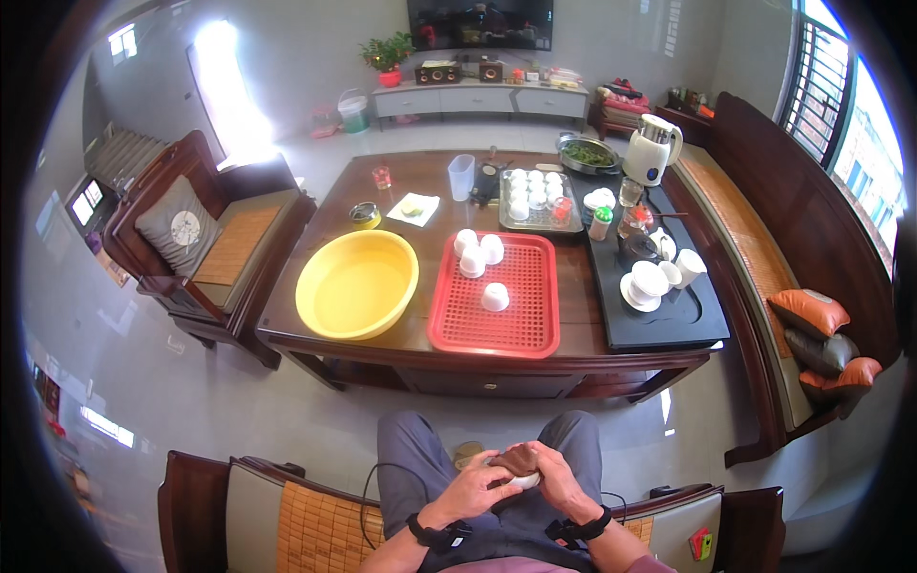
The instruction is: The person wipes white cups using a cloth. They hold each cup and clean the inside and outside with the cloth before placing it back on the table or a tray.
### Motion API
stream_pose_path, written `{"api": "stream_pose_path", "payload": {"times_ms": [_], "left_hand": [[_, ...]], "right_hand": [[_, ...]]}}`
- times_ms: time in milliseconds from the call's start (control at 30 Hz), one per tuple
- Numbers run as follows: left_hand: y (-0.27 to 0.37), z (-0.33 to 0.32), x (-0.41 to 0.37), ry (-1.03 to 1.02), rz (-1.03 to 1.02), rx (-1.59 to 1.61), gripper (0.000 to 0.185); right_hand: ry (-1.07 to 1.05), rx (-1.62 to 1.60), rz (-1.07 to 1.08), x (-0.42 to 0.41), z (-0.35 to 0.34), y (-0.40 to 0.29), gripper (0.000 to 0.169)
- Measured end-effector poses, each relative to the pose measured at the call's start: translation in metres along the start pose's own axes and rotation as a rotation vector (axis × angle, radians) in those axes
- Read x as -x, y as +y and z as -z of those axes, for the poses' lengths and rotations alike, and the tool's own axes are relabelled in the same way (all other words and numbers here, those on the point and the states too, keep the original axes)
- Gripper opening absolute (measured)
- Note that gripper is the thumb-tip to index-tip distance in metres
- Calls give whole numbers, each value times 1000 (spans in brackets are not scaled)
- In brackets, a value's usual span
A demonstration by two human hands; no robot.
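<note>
Above my lap, my left hand [478, 481] grips a small white cup [526, 482] from the left. My right hand [557, 478] holds the same cup from the right, along with a brown cloth [517, 462] that covers most of it. Beyond my knees, a red perforated plastic tray [494, 336] lies on the dark wooden table. Three white cups [472, 261] sit grouped at its far left, and a single white cup [495, 296] stands upside down near its middle. To the tray's left is a yellow basin [358, 333] that appears to hold water.
A metal tray [541, 223] of several white cups lies farther back. On the right, a black tea tray [666, 333] carries a lidded white bowl [648, 281], a teapot [640, 247] and a white electric kettle [648, 154]. A clear plastic jug [461, 179] stands behind the basin.
</note>
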State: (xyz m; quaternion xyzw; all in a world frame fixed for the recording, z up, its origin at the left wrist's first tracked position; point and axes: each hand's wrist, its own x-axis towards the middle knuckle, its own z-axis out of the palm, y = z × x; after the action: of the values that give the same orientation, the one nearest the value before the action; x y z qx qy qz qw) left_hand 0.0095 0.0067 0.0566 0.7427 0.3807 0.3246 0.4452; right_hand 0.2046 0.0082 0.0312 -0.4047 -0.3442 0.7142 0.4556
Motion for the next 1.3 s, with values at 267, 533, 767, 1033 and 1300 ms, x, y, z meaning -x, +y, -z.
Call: {"api": "stream_pose_path", "payload": {"times_ms": [267,533,767,1033,1300], "left_hand": [[-8,1,1,-89,-37,85,24],[-14,-4,1,105,78,193,23],[-13,10,-9,236,280,423,23],[-22,-5,-10,220,325,574,23],[-35,-23,-6,138,381,1006,19]], "right_hand": [[-44,-192,-231,6,-9,-18,26],[114,381,-177,5,16,-5,41],[83,402,-47,14,24,-30,33],[254,709,201,21,4,-48,24],[47,891,655,12,-28,-26,44]]}}
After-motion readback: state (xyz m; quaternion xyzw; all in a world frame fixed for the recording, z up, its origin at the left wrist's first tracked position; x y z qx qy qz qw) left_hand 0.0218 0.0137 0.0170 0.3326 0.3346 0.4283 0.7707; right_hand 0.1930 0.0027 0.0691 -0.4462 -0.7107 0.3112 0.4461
